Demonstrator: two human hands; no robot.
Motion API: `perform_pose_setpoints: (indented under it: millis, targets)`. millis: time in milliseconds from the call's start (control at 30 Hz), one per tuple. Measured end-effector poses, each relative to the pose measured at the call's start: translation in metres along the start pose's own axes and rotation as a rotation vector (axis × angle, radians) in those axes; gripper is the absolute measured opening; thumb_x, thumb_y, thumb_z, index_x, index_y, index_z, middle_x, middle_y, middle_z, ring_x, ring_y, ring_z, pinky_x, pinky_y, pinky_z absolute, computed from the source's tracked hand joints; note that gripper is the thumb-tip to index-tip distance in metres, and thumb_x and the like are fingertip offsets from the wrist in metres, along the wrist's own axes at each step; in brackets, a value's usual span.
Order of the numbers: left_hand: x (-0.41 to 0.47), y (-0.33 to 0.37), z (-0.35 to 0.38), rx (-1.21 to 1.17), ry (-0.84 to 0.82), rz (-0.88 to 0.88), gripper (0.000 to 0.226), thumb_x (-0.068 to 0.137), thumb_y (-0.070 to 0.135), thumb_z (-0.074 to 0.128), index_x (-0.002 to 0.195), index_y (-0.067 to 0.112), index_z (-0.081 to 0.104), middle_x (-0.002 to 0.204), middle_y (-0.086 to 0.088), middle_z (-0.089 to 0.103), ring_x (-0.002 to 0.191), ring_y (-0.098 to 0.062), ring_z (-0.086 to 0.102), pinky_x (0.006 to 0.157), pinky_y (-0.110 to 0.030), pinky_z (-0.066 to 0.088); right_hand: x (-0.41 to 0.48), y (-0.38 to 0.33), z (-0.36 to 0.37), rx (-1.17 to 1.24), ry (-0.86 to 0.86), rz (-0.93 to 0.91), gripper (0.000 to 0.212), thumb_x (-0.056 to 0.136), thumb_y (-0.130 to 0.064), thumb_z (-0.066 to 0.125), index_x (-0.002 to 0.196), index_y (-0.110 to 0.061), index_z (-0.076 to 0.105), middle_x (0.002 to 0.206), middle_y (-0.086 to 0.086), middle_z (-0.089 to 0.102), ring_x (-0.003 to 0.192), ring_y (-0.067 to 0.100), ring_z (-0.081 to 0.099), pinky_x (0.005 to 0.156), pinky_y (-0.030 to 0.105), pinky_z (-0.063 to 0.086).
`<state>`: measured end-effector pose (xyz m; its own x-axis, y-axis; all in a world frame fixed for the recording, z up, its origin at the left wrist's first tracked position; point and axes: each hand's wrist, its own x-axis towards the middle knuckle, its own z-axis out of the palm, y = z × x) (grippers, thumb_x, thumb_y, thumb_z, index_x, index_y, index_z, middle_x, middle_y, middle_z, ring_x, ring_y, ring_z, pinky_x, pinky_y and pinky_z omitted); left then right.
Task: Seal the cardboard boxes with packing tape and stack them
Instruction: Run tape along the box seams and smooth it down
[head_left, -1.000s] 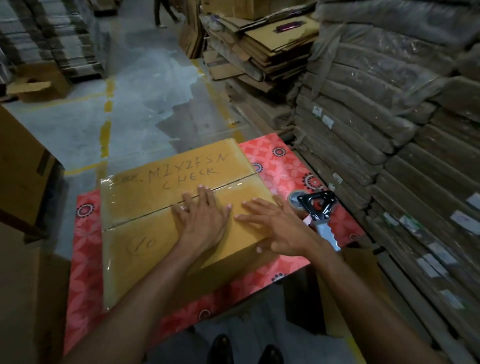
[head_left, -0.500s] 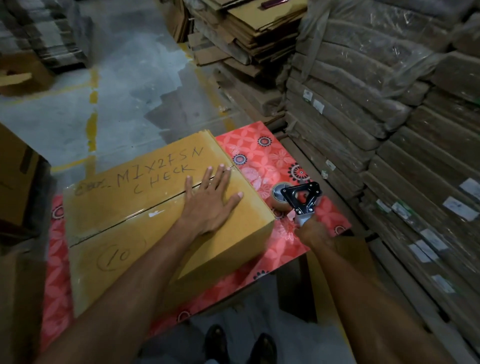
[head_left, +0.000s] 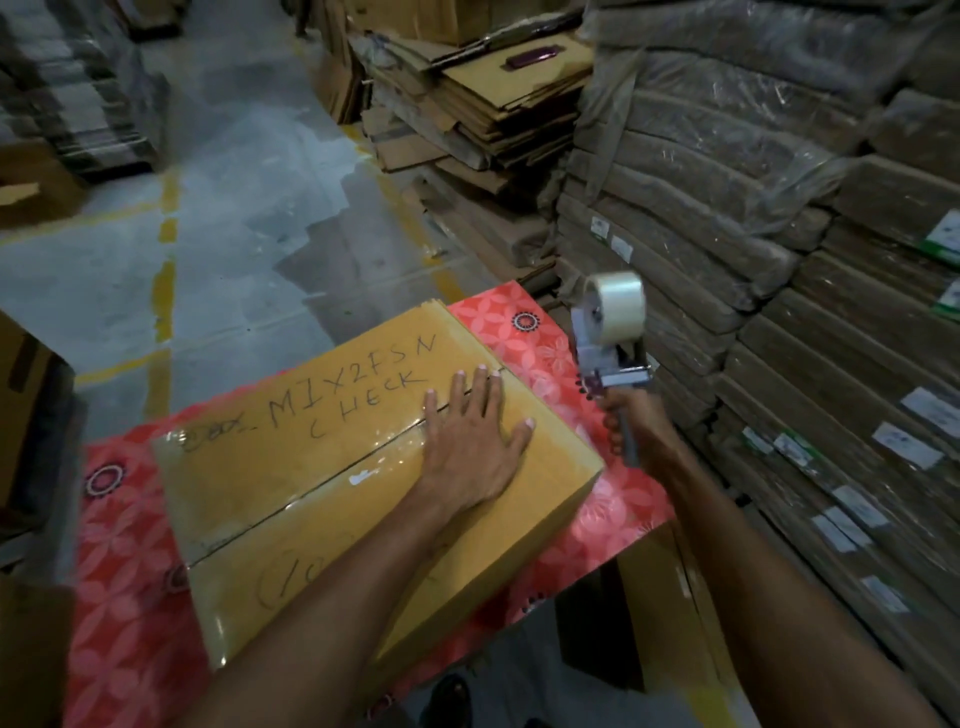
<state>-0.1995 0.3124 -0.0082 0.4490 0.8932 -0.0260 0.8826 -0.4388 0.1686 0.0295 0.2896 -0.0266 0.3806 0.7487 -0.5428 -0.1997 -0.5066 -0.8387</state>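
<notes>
Taping step: box on tabletop, pinned flat under open left hand; right hand closed around raised tape dispenser. Next, probably: dispenser onto centre seam.

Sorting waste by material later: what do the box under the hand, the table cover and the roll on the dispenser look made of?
Box: tan cardboard, matte, glossy only along its taped seam. Table cover: likely plastic or oilcloth, red floral print with some sheen. Roll: clear plastic tape, translucent and shiny, on a dispenser of seemingly grey plastic and metal.
</notes>
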Motion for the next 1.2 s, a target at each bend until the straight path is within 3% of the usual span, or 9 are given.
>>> perform_pose_setpoints:
  millis: [67,133,233,300,433,633,800,1067,1200]
  targets:
    - [0.012,-0.009,-0.012,-0.129,0.087,0.048,0.068,0.098,0.064,0.025,0.153,0.023,0.031,0.159,0.003,0.027,0.147,-0.024,0.021,0.116,-0.051,0.017,-0.024,-0.036,0.012,0.111,-0.145,-0.04,0.007,0.071,-0.017,0.057,0.068,-0.016,0.052,0.05,-0.002,0.038,0.037,0.013,0.03,0.04,0.021,0.024]
    - [0.035,-0.018,-0.026,-0.593,0.134,-0.045,0.043,0.1,0.051,0.043,0.128,0.022,0.057,0.126,0.001,0.057,0.119,-0.021,0.049,0.099,-0.039,0.039,-0.044,-0.061,0.022,0.137,-0.292,-0.088,0.006,0.077,-0.016,0.051,0.071,-0.015,0.049,0.051,-0.002,0.039,0.037,0.013,0.029,0.039,0.022,0.025]
    - [0.067,-0.03,-0.065,-1.673,-0.118,-0.399,0.033,0.096,0.048,0.056,0.089,0.017,0.06,0.072,0.001,0.06,0.068,-0.023,0.06,0.066,-0.031,0.048,-0.072,-0.08,0.049,0.132,-0.449,-0.142,0.005,0.072,-0.012,0.05,0.069,-0.015,0.049,0.054,0.0,0.039,0.036,0.013,0.029,0.042,0.022,0.024]
    - [0.078,-0.043,-0.082,-1.989,-0.327,-0.504,0.045,0.094,0.056,0.056,0.086,0.012,0.059,0.078,-0.007,0.06,0.068,-0.026,0.064,0.072,-0.038,0.053,-0.083,-0.083,0.067,0.107,-0.52,-0.169,0.017,0.062,-0.014,0.057,0.072,-0.014,0.044,0.057,0.002,0.04,0.037,0.014,0.031,0.043,0.023,0.025]
    - [0.08,-0.063,-0.092,-2.085,-0.412,-0.443,0.041,0.09,0.043,0.062,0.103,0.004,0.066,0.102,-0.016,0.071,0.083,-0.03,0.073,0.071,-0.038,0.061,-0.089,-0.08,0.088,-0.011,-0.526,-0.292,0.014,0.067,-0.01,0.056,0.078,-0.01,0.047,0.062,0.004,0.043,0.043,0.015,0.034,0.044,0.023,0.03]
    - [0.075,-0.088,-0.079,-2.126,-0.434,-0.546,0.011,0.097,0.007,0.056,0.101,0.001,0.064,0.085,-0.017,0.071,0.07,-0.024,0.073,0.063,-0.032,0.063,-0.086,-0.072,0.102,-0.066,-0.52,-0.32,0.006,0.069,-0.009,0.055,0.073,-0.012,0.052,0.065,0.006,0.046,0.046,0.016,0.037,0.047,0.024,0.033]
    - [0.075,-0.093,-0.082,-2.179,-0.449,-0.649,0.019,0.101,-0.003,0.042,0.091,-0.007,0.058,0.073,-0.023,0.071,0.06,-0.028,0.073,0.059,-0.036,0.061,-0.083,-0.065,0.103,-0.098,-0.507,-0.334,0.012,0.067,-0.01,0.057,0.076,-0.008,0.048,0.064,0.005,0.047,0.047,0.015,0.038,0.047,0.024,0.034]
    - [0.089,-0.086,-0.084,-2.203,-0.457,-0.64,0.057,0.099,0.046,0.052,0.101,-0.008,0.069,0.091,-0.024,0.073,0.073,-0.03,0.074,0.066,-0.034,0.063,-0.079,-0.07,0.1,-0.04,-0.491,-0.344,0.02,0.063,-0.013,0.062,0.078,-0.008,0.052,0.064,0.006,0.046,0.046,0.015,0.039,0.046,0.024,0.035]
    - [0.097,-0.089,-0.088,-2.003,-0.44,-0.586,0.017,0.093,0.002,0.058,0.082,0.001,0.07,0.081,-0.016,0.073,0.068,-0.025,0.074,0.064,-0.032,0.062,-0.073,-0.071,0.097,-0.035,-0.495,-0.368,0.015,0.067,-0.007,0.056,0.081,-0.006,0.051,0.066,0.007,0.046,0.048,0.015,0.039,0.046,0.025,0.035]
